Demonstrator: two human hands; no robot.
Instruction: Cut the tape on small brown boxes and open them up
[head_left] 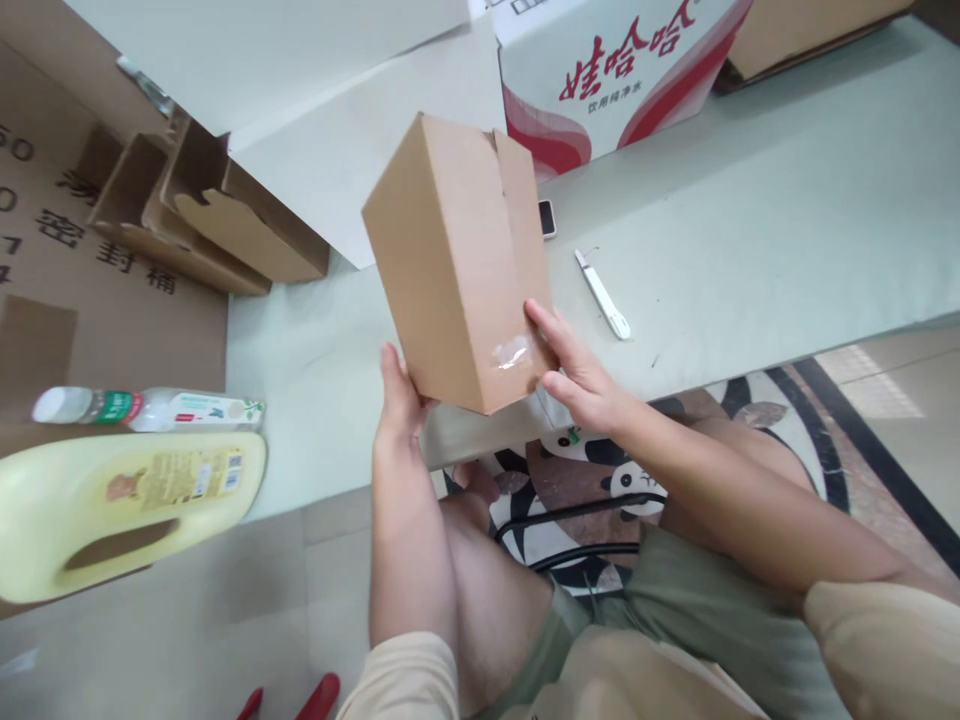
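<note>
A plain brown cardboard box (pixel 450 260) is tilted in front of me, held between both hands over the near edge of the table. A shiny piece of clear tape (pixel 511 352) sticks near its lower corner. My left hand (pixel 401 395) grips the box's lower left side, its thumb up and its other fingers mostly hidden behind the cardboard. At the lower right, my right hand (pixel 574 370) presses its fingers against the box's edge. Right of the box, a white utility knife (pixel 602 295) lies on the table. A small dark-screened device (pixel 548 219) shows partly behind the box.
A white and red water carton (pixel 615 90) stands at the back of the pale-covered table (pixel 787 210). To the left are folded cardboard pieces (pixel 217 215), a clear plastic bottle (pixel 150 408) and a yellow jug (pixel 135 500). Another brown box (pixel 810 35) sits at the back right.
</note>
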